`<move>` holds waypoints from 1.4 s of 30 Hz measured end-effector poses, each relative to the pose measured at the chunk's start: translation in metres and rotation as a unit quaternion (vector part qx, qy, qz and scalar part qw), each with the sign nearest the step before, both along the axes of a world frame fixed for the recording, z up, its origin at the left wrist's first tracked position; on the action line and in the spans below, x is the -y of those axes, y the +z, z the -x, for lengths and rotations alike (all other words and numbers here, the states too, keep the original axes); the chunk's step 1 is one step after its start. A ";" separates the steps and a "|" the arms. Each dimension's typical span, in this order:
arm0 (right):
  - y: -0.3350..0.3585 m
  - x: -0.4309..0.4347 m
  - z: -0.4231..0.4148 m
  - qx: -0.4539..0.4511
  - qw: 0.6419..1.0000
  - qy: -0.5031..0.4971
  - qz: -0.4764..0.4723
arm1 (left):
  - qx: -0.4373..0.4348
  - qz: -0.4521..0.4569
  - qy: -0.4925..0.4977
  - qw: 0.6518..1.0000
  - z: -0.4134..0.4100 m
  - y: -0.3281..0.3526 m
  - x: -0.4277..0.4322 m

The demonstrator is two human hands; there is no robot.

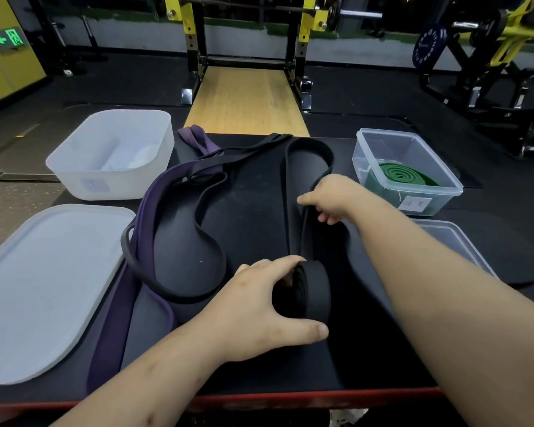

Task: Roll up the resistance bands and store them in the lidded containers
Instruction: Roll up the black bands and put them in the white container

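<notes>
Band (309, 291): wide, black, half-coiled

matt rubber band (313, 286); clear plastic tub (444, 180)

Left hand (259, 309): bare. Thumbnail cut short and rounded. A couple of faint small spots on the back of the hand.
Left forearm (154, 380): bare to the frame edge. A few small dark scab-like marks in a loose line near the bottom edge.
Right hand (333, 198): bare, slightly blurred, nails unreadable.
Right forearm (429, 272): bare to the frame edge, surface even, fine detail soft.
Both forearms look broad near the lower edge, stretched by the wide-angle lens.
</notes>
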State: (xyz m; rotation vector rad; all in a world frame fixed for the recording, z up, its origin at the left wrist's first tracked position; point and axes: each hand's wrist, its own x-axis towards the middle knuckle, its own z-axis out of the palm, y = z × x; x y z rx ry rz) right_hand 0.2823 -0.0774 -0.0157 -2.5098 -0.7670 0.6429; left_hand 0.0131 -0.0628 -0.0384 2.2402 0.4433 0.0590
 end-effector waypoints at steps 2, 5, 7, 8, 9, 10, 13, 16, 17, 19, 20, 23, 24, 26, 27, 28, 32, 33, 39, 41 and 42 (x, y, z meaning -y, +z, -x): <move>-0.009 -0.001 0.007 0.020 0.998 0.018 -0.054 | 0.000 -0.004 -0.002 1.000 0.000 0.000 0.001; -0.017 0.003 0.015 -0.006 0.988 0.057 -0.145 | -0.003 -0.011 -0.007 1.000 0.000 0.001 0.001; -0.015 0.006 0.017 -0.016 0.983 0.070 -0.169 | -0.004 -0.013 -0.008 1.000 0.000 0.001 -0.001; -0.013 0.007 0.018 -0.034 0.980 0.064 -0.187 | -0.004 -0.015 -0.010 1.000 0.001 0.001 -0.001; -0.011 0.008 0.018 -0.044 0.979 0.058 -0.190 | -0.003 -0.016 -0.012 1.000 0.001 0.001 -0.002; -0.009 0.009 0.019 -0.038 0.982 0.053 -0.175 | -0.002 -0.016 -0.013 1.000 0.001 0.001 -0.002; -0.002 0.015 0.029 -0.027 0.996 0.070 -0.053 | -0.001 -0.023 -0.013 1.000 0.002 0.000 -0.002; -0.006 0.017 0.042 -0.059 0.995 0.061 -0.048 | 0.000 -0.031 -0.013 0.999 0.002 0.000 -0.001; -0.010 0.017 0.047 -0.044 0.996 0.047 -0.057 | 0.004 -0.033 -0.014 0.999 0.003 0.001 -0.001; -0.021 0.017 0.057 0.011 0.995 0.004 -0.097 | 0.010 -0.040 -0.020 0.999 0.004 0.001 0.001; -0.026 0.017 0.062 0.049 0.992 -0.011 -0.119 | 0.012 -0.043 -0.023 0.999 0.006 0.001 0.002; -0.029 0.027 0.070 0.077 0.988 0.002 -0.133 | 0.017 -0.050 -0.022 0.998 0.011 0.002 0.005; -0.027 0.035 0.070 0.063 0.991 0.026 -0.112 | 0.018 -0.048 -0.022 0.998 0.012 0.002 0.005; -0.020 0.051 0.073 0.048 0.995 0.079 -0.049 | 0.024 -0.040 -0.019 0.999 0.015 0.001 0.005; -0.018 0.056 0.076 0.050 0.994 0.094 -0.024 | 0.026 -0.037 -0.018 0.999 0.015 0.001 0.005; -0.017 0.060 0.080 0.055 0.994 0.094 -0.012 | 0.024 -0.037 -0.020 0.999 0.016 0.000 0.006; -0.026 0.064 0.095 0.047 0.995 0.041 -0.079 | 0.018 -0.043 -0.032 0.998 0.017 0.000 0.008; -0.026 0.069 0.097 0.030 0.994 0.040 -0.101 | 0.018 -0.037 -0.032 0.999 0.017 0.000 0.009; 0.006 0.143 0.111 -0.060 0.971 0.208 -0.098 | 0.054 -0.013 -0.040 0.998 0.014 0.000 0.008; 0.011 0.161 0.118 -0.117 0.957 0.254 -0.074 | 0.062 -0.005 -0.032 0.998 0.012 -0.001 0.008; 0.010 0.166 0.123 -0.123 0.956 0.258 -0.072 | 0.064 -0.002 -0.024 0.998 0.012 -0.002 0.008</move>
